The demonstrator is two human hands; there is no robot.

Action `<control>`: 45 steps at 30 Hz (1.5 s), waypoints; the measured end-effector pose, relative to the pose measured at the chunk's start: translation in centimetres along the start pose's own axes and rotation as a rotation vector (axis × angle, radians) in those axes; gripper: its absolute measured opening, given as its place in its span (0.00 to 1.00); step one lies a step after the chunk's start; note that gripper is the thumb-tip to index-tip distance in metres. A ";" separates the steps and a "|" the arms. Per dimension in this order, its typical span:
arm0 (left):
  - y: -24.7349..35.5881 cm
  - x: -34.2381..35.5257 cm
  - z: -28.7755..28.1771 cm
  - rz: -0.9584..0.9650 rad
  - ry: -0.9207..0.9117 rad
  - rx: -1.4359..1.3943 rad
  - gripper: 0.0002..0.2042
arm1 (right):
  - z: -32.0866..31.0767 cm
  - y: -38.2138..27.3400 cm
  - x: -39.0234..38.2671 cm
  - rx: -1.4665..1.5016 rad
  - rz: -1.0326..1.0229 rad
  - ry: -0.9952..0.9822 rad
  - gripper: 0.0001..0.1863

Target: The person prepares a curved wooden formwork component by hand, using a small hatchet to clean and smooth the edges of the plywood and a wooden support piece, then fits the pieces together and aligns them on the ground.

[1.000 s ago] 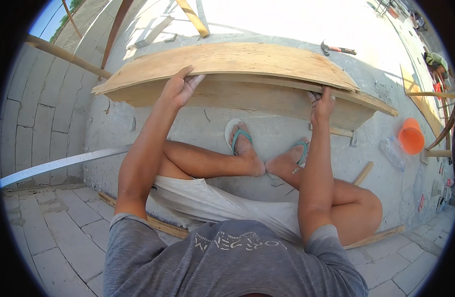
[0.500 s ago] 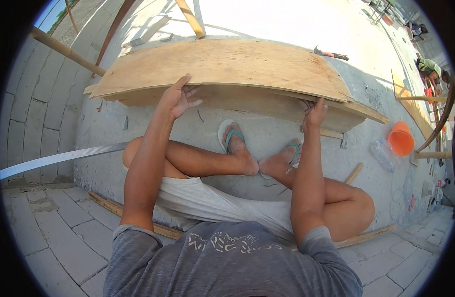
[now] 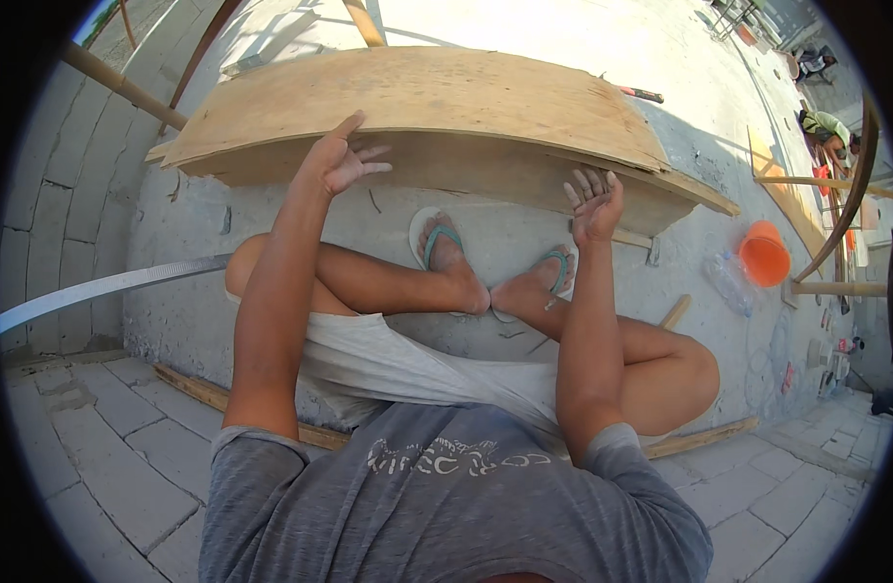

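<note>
A long plywood sheet [image 3: 417,89] lies on top of a wooden box-like form in front of my feet. At the sheet's near edge, left of the middle, my left hand [image 3: 340,163] has its thumb over the edge and its fingers spread below. My right hand [image 3: 594,204] is open beside the right part of the form's side board [image 3: 466,165], palm turned up and fingers apart. It holds nothing. Behind the sheet's far right corner lies a hammer [image 3: 643,94]; only its red and black handle shows, the head being hidden.
An orange bucket [image 3: 764,255] and a clear plastic bottle [image 3: 726,282] stand to the right. A metal strip [image 3: 116,289] reaches in from the left beside my knee. Block walls [image 3: 68,185] rise at left. Another person [image 3: 827,131] crouches at far right.
My right hand has come off the sheet's near edge and opened, palm up. My left hand stays at the edge. The view has shifted slightly, and the hammer's head is now hidden.
</note>
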State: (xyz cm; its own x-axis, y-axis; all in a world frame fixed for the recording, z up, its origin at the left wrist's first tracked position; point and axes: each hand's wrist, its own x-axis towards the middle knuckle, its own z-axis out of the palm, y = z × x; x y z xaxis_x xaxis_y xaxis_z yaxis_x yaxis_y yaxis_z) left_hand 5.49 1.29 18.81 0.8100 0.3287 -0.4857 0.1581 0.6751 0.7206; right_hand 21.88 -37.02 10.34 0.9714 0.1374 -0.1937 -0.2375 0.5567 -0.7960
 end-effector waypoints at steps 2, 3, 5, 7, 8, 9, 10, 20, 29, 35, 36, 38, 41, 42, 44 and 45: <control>-0.1 0.5 -0.1 0.005 -0.054 -0.038 0.39 | 0.2 -0.1 -0.4 -0.035 -0.006 0.096 0.34; -0.2 0.6 0.2 0.035 -0.024 -0.008 0.39 | 0.3 -0.3 -0.3 -0.067 -0.013 0.189 0.35; -0.3 0.8 0.2 0.060 -0.006 0.030 0.40 | 1.0 -1.0 -0.2 -0.102 0.000 0.184 0.36; -0.3 1.0 0.0 0.074 0.025 -0.018 0.39 | 2.6 -1.7 -0.3 -0.134 0.032 0.127 0.43; -0.5 1.0 0.1 0.092 0.017 -0.014 0.37 | 3.7 -2.2 -0.7 -0.171 0.051 0.140 0.43; -0.5 0.8 0.1 0.113 0.010 -0.007 0.35 | 4.9 -2.7 -1.1 -0.202 0.074 0.150 0.43; -0.4 0.8 0.0 0.102 -0.018 0.013 0.35 | 5.5 -3.3 -1.1 -0.264 0.136 0.109 0.43; -1.5 1.1 -0.4 0.116 0.099 0.011 0.37 | 8.6 -0.5 -1.3 -0.152 0.135 0.042 0.22; -3.6 -0.1 2.5 0.247 0.207 0.174 0.50 | 9.2 0.6 -1.2 0.045 -0.007 0.055 0.13; -4.6 -0.5 1.5 0.459 0.244 0.822 0.55 | 12.0 -2.6 -2.3 0.017 0.013 0.099 0.11; -5.1 -0.6 1.3 0.601 0.275 1.182 0.55 | 12.3 -3.1 -2.3 0.010 0.023 0.100 0.11; -6.0 -0.7 0.7 0.702 0.323 1.313 0.54 | 12.8 -4.0 -2.0 0.100 -0.069 0.245 0.11; -6.0 -0.4 -1.1 0.787 0.210 1.387 0.51 | 11.3 -4.9 -2.0 0.134 -0.133 0.262 0.10; -6.1 -0.1 -1.5 0.809 0.211 1.383 0.50 | 11.1 -5.2 -2.3 0.121 -0.118 0.243 0.10; -6.2 0.4 -1.9 0.824 0.234 1.365 0.49 | 10.8 -6.3 -2.6 0.158 -0.143 0.280 0.07; -6.1 0.5 -2.1 0.835 0.201 1.364 0.48 | 11.1 -7.2 -2.9 0.145 -0.130 0.259 0.07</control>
State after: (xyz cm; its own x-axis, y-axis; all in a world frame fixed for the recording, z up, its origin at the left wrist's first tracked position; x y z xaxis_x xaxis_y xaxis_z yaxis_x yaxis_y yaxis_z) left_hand 3.77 -1.27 13.15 0.8571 0.4361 0.2743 0.1814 -0.7538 0.6316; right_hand 20.76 -32.35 23.02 0.9574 -0.1451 -0.2497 -0.0910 0.6692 -0.7375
